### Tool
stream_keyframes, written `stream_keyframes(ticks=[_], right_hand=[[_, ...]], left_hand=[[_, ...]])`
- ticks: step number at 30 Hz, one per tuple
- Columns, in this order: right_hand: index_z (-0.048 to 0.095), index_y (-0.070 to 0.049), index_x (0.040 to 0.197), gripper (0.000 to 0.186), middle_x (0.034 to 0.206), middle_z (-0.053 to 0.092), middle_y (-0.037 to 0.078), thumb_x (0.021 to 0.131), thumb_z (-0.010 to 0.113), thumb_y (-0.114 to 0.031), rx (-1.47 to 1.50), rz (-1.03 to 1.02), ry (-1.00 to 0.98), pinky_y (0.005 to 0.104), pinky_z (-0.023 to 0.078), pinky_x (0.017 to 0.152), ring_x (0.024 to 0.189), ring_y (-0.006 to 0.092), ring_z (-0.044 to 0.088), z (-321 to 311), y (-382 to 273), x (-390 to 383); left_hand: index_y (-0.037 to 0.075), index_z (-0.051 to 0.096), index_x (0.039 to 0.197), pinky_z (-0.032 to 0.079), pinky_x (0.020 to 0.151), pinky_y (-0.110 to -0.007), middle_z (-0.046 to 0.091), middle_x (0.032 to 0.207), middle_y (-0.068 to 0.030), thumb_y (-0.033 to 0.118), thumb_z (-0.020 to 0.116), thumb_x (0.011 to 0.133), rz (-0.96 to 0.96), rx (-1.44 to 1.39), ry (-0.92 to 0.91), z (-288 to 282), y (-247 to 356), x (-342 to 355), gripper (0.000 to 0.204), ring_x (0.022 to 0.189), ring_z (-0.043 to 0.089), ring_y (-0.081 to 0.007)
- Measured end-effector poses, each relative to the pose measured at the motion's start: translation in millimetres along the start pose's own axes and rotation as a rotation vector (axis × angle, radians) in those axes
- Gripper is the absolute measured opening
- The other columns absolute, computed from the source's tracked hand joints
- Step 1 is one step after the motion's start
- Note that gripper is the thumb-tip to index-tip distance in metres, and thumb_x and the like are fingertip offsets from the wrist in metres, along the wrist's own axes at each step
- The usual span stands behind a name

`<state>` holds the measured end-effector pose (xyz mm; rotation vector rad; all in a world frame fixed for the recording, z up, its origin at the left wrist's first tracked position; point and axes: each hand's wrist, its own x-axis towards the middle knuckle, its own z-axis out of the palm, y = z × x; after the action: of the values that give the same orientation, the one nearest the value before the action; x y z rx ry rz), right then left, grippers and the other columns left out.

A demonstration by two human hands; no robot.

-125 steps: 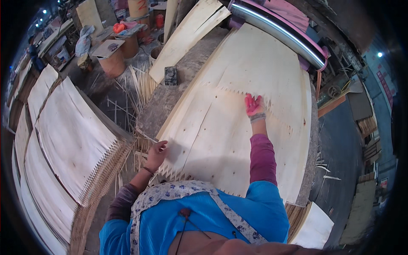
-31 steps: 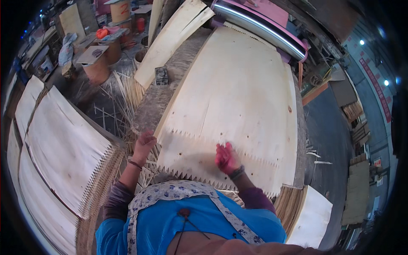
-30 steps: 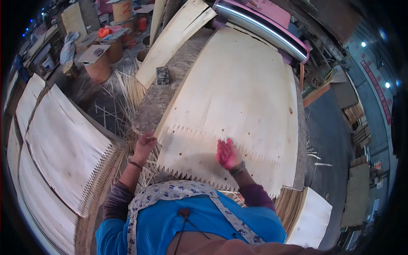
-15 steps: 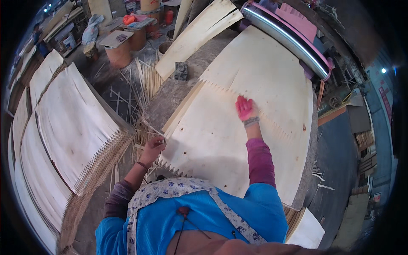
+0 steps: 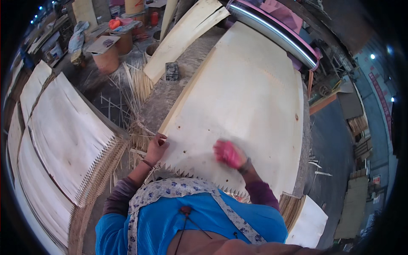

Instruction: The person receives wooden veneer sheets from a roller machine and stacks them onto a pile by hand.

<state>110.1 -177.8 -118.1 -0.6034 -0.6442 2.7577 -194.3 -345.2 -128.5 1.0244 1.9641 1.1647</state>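
A large pale wooden veneer sheet with a toothed near edge [image 5: 238,102] lies on the grey, rough worktop [image 5: 158,102], between the person and a shiny metal roller [image 5: 276,34]. The bare left hand [image 5: 157,148] is at the sheet's left edge, fingers loosely curled; whether it grips anything I cannot tell. The right hand [image 5: 228,153], in a pinkish-red glove, is blurred over the sheet's near part, fingers partly bent; contact is unclear.

Beyond the worktop's left side, a rust-brown cylindrical drum [image 5: 106,62] is topped by a flat grey-tan board [image 5: 97,46] bearing a small dark object [image 5: 108,43]. A similar brown drum [image 5: 125,43] just behind carries a bright orange-red bundle [image 5: 114,24]. Near the long pale wooden strip [image 5: 182,36] stands a round open-topped bucket [image 5: 148,56], its contents too dark to make out.
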Motion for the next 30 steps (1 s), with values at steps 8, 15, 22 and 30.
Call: stream_keyframes(ticks=[8, 15, 22, 30], right_hand=[[0.046, 0.0, 0.118, 0.051, 0.103, 0.059, 0.012, 0.089, 0.039, -0.042, 0.34, 0.379, 0.04, 0.0323, 0.049, 0.072, 0.091, 0.021, 0.059, 25, 112, -109], [0.047, 0.004, 0.116, 0.053, 0.11, 0.055, 0.018, 0.086, 0.047, -0.04, 0.48, 0.194, 0.098, 0.0349, 0.044, 0.086, 0.101, 0.0242, 0.054, 61, 127, -102], [0.05, 0.003, 0.112, 0.048, 0.111, 0.055, 0.015, 0.088, 0.042, -0.038, 0.126, 0.16, 0.344, 0.0362, 0.04, 0.09, 0.105, 0.023, 0.051, 59, 103, -81], [0.049, -0.004, 0.115, 0.044, 0.116, 0.053, 0.008, 0.089, 0.039, -0.038, -0.124, -0.216, 0.33, 0.036, 0.039, 0.088, 0.105, 0.023, 0.051, 7, -5, -19]], left_hand=[[0.005, 0.05, 0.094, 0.039, 0.053, -0.021, 0.055, 0.069, -0.0015, -0.001, 0.062, 0.07, -0.053, -0.518, -0.228, -20, 53, 6, 0.028, 0.06, 0.049, -0.0071], [0.005, 0.051, 0.095, 0.046, 0.06, -0.023, 0.058, 0.077, -0.006, -0.005, 0.057, 0.072, -0.085, -0.771, -0.285, -31, 67, 11, 0.025, 0.066, 0.056, -0.0112], [0.004, 0.053, 0.101, 0.045, 0.058, -0.023, 0.058, 0.08, -0.0066, 0.001, 0.059, 0.074, -0.124, -0.788, -0.174, -27, 36, 24, 0.028, 0.065, 0.055, -0.0099], [0.004, 0.047, 0.112, 0.048, 0.061, -0.025, 0.059, 0.087, -0.0085, 0.007, 0.057, 0.078, -0.29, -0.776, -0.174, -12, 28, 17, 0.036, 0.076, 0.061, -0.0171]])
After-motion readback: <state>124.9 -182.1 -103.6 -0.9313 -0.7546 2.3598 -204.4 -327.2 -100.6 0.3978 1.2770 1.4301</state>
